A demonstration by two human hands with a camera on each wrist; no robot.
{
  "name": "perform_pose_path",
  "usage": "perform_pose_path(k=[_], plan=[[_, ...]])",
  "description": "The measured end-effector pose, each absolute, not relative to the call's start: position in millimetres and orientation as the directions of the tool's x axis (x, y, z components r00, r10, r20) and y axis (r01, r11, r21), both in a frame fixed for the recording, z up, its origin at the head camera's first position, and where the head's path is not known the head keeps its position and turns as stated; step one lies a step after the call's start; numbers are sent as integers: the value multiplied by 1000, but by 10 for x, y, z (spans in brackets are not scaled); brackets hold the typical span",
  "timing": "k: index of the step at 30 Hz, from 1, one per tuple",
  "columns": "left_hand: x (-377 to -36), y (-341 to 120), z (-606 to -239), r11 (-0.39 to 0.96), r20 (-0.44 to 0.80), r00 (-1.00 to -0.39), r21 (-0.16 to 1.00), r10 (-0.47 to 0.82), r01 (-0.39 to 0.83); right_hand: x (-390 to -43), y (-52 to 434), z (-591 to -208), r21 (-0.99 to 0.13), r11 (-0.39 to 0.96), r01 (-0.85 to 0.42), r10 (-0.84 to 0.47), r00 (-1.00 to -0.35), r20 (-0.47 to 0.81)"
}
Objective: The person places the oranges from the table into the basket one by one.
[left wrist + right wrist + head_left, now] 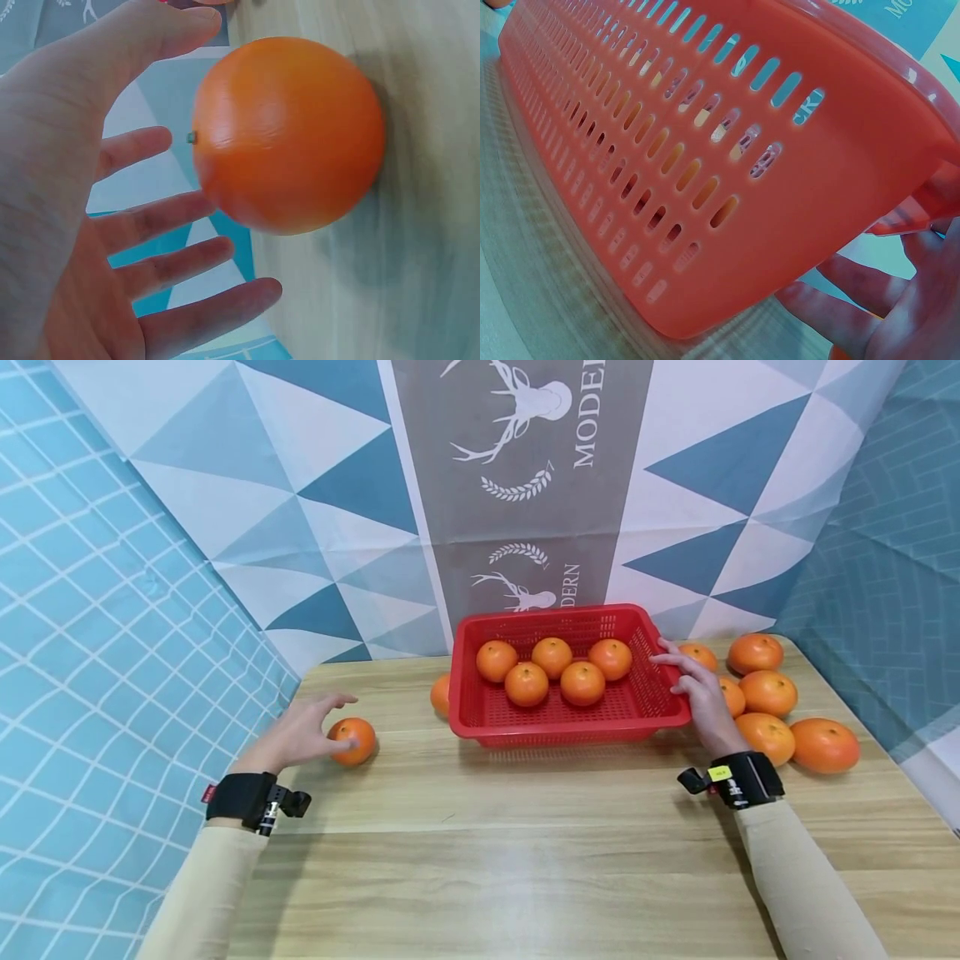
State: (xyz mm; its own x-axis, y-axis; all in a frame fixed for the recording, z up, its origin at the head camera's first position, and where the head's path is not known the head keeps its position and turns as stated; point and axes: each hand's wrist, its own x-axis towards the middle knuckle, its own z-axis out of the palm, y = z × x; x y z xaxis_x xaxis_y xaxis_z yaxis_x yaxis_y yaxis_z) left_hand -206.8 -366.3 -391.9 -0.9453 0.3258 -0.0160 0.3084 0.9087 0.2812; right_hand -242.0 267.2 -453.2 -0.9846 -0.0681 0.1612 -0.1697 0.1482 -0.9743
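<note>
Left hand [300, 735] is reaching in on the loose orange [352, 741] near the table's [480, 860] left edge, fingers spread and apart, not yet wrapped round it; whether the fingertips touch the fruit is hard to tell. Right hand [697, 693] steadies the red basket [570, 722] at its right rim, fingers resting against the wall. This looks like the pick-up step: next, the fingers must close round the orange before any lift toward the basket.
</note>
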Motion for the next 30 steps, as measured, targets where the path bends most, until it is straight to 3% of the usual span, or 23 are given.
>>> perform_pose_path(k=[9,30], plan=[[-2001,-3654,-4078,892,-22,-946,340,324,297,-2409,2672,-4550,-975,135,-176,-76,-983,167],[-2029,-3666,-4143,891,-22,-943,334,333,307,-2440,2694,-4544,-974,153,-167,-68,-985,159]])
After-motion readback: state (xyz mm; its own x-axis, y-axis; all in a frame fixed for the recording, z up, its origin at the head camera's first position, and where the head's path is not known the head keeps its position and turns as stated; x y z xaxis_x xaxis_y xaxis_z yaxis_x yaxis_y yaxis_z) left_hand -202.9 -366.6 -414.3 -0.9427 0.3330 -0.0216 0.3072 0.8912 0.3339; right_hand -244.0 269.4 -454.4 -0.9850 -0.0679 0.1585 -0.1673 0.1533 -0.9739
